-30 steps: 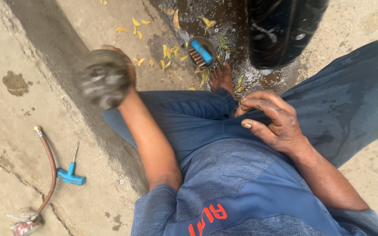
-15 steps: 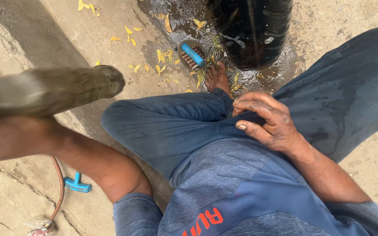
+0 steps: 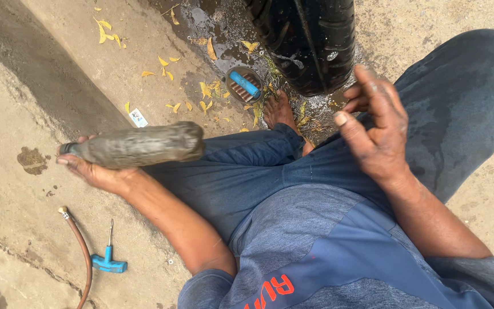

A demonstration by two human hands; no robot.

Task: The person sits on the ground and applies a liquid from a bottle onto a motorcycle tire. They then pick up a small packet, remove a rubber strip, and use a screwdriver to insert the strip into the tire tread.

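A grimy, mud-coated bottle (image 3: 138, 146) was held lying on its side in the left hand (image 3: 95, 171), the fingers curled up around its narrow capped end while the broad base pointed toward the knee. The bottle was carried above the bare concrete ground (image 3: 47, 103), just left of the blue trousers (image 3: 247, 171). Its contents could not be made out through the dirt on its wall.

The right hand (image 3: 375, 129) was raised over the right thigh with nothing in it, the fingers spread loosely and slightly blurred. It was seen just beside the lower edge of a black tyre (image 3: 310, 40) that stood on a wet patch of ground.

Near the foot of the tyre a round tin (image 3: 244, 84) lay flat, and a small blue handle (image 3: 245, 84) appeared to be resting across it, though the view was too small for certainty. A bare foot (image 3: 278, 110) was planted between the tin and the tyre. Yellow fallen leaves (image 3: 105, 30) were scattered over the damp concrete around them.

Well apart from all this, at the lower left, a brown hose (image 3: 81, 252) with a metal end was lying on the ground, and a blue T-handled tool (image 3: 108, 260) lay just beside it.
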